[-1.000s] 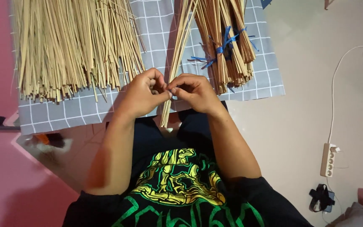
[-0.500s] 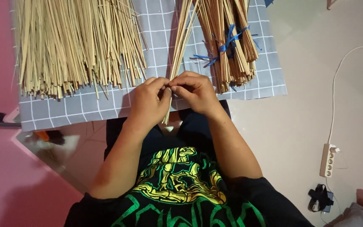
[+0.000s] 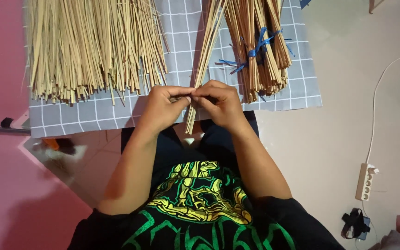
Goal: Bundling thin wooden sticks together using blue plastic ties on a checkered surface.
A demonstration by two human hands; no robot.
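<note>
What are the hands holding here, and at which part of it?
Both the left hand and right hand pinch a thin bundle of straw sticks near its lower cut end, fingertips meeting around it above the grey checked cloth.

This looks like a room in a home, used as a place for handwork on the floor. The person sits on a pale tiled floor point(image 3: 339, 139) with a grey checked cloth point(image 3: 181, 28) spread out ahead, as one would at home, not at a workbench. On the cloth lie a loose heap of dry straw sticks point(image 3: 89, 46) and a bundle tied with blue string point(image 3: 260, 46). A white power strip point(image 3: 365, 180) with its cord lies on the floor beside a small black charger point(image 3: 355, 224). A pink wall point(image 3: 1, 55) stands at the left.
</note>
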